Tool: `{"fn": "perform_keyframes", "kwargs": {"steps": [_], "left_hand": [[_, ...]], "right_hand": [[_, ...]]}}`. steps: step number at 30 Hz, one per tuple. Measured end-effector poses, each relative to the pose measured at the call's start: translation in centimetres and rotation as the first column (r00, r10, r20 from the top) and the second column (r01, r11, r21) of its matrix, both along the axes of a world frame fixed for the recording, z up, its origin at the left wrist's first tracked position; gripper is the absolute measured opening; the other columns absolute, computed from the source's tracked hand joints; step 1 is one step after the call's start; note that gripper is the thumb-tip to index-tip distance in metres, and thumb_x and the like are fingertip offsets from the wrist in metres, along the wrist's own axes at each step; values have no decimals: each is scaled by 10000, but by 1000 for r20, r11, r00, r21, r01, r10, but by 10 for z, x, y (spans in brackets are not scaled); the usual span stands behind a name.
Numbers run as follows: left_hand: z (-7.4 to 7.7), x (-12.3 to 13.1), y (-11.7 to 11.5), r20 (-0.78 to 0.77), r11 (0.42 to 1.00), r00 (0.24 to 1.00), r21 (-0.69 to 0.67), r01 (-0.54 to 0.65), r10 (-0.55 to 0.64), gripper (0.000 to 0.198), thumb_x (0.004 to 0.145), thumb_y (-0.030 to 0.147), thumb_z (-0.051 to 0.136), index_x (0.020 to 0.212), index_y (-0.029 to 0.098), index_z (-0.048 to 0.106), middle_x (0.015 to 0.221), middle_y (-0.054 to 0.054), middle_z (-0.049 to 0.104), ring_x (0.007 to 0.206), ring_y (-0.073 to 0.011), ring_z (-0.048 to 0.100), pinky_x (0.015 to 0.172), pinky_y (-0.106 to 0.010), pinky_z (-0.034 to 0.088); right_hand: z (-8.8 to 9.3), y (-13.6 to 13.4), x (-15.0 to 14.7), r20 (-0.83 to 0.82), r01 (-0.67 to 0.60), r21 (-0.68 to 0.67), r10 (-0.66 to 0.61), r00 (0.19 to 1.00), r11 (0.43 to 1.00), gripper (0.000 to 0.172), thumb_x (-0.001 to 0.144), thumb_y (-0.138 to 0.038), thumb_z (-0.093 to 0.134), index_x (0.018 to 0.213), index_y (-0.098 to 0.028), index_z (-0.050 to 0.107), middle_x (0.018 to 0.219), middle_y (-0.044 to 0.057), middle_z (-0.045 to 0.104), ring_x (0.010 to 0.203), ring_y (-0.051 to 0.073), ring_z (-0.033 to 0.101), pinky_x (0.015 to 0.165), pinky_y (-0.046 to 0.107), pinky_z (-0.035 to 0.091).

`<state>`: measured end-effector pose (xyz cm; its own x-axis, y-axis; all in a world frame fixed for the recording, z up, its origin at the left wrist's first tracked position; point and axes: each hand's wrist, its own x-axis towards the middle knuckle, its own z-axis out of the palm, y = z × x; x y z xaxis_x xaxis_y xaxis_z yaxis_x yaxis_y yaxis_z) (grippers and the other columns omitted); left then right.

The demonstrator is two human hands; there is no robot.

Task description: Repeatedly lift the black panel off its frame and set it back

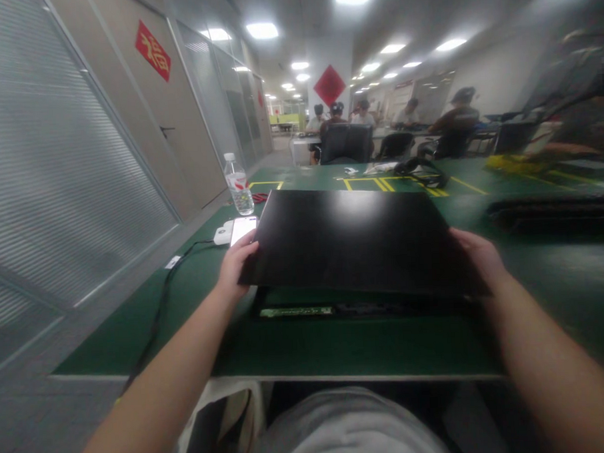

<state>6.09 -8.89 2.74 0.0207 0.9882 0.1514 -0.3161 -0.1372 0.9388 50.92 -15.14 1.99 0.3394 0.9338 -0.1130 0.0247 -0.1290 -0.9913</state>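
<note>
A flat black panel (pixel 353 244) is held above the green table (pixel 136 327), tilted, its glossy face reflecting a ceiling light. My left hand (pixel 235 264) grips its left edge, thumb on the face. At the right edge my right hand (pixel 481 255) holds it, with most of the fingers hidden behind or under the panel. Beneath the panel, a dark object with a green circuit-like strip (pixel 296 312) shows along the near side; the rest of it is covered.
A water bottle (pixel 239 186), a lit phone (pixel 243 230) and a white plug with a black cable (pixel 223 234) are at the left. Black headphones (pixel 422 173) lie behind the panel, and a long dark object (pixel 556 219) at the right. Several people sit farther back.
</note>
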Motion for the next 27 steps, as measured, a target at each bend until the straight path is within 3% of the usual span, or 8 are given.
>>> {"fn": "perform_keyframes", "kwargs": {"steps": [2,5,9,14,20,23,27], "left_hand": [[-1,0,2,-17,1000,1000,13,27,-26,561,595,302,808,1132,143,763,1149,-107,774,1173,-361,659,1005,-410,511],[-8,-1,7,-64,1000,998,6,-8,8,538,612,348,823,1109,148,770,1172,-118,766,1222,-358,632,1044,-414,485],[-18,0,14,-223,988,963,7,-154,152,421,673,330,823,1067,186,781,1262,-123,729,1321,-321,567,1113,-385,417],[-21,3,13,-382,979,901,82,-189,206,354,748,277,765,1096,209,759,1297,-125,702,1309,-302,571,1156,-416,363],[-22,-1,10,-576,986,802,138,-99,161,344,694,299,810,1032,241,776,1182,-111,714,1240,-348,584,1139,-465,375],[-24,-2,9,-663,987,742,161,6,104,372,657,338,829,1015,248,783,1166,-105,712,1212,-358,585,1149,-486,362],[-27,-2,9,-780,973,623,181,146,52,355,678,402,793,992,239,776,1178,-121,702,1172,-357,608,1119,-502,402]], "right_hand": [[8,-7,-7,-163,-35,-123,15,987,992,427,867,-507,504,998,-174,737,839,134,752,880,327,727,805,459,581],[18,-9,-12,-228,81,-210,-129,965,974,302,861,-356,546,990,-154,730,771,129,736,832,322,730,802,460,598],[19,-3,-2,-268,243,-165,-280,922,956,189,855,-276,591,938,-160,715,724,104,716,805,303,725,794,445,613],[11,3,11,-204,373,-79,-381,902,925,78,829,-243,633,868,-189,673,697,72,690,815,291,714,804,448,614],[17,4,-6,-305,594,-7,-568,765,804,152,845,-227,632,983,-177,674,805,58,701,899,248,695,919,431,576],[19,6,-9,-493,658,87,-541,681,748,142,876,-148,574,978,-154,672,889,57,713,929,192,686,923,348,566],[11,14,4,-602,746,91,-561,569,659,130,873,-89,587,962,-159,652,890,27,706,855,144,681,860,295,574]]}}
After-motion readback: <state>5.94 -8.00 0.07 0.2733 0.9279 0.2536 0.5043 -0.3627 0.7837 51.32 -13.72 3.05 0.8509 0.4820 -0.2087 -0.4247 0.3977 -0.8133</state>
